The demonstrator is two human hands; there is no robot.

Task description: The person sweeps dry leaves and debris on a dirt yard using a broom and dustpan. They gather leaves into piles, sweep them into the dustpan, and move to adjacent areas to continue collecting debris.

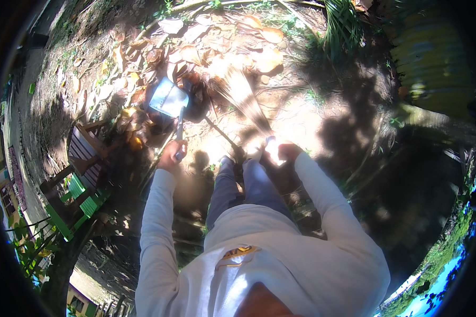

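Observation:
My left hand (172,155) grips the handle of a long-handled dustpan (169,97), whose pale pan hovers over or rests among the leaves; I cannot tell which. In my right hand (284,151) is the bound end of a stick broom (246,97). Its bristles fan out away from me and fade into bright glare at their tips. Dry brown leaves (146,59) lie heaped around the pan and beyond the bristles. Strong sunlight washes out part of my right hand.
Wooden slatted chairs or benches, one brown (88,148) and one green (82,194), stand at the left. Green palm fronds (341,29) lie at the far right, near a yellowish corrugated sheet (432,59). Thin roots or sticks cross the dirt ground (301,115).

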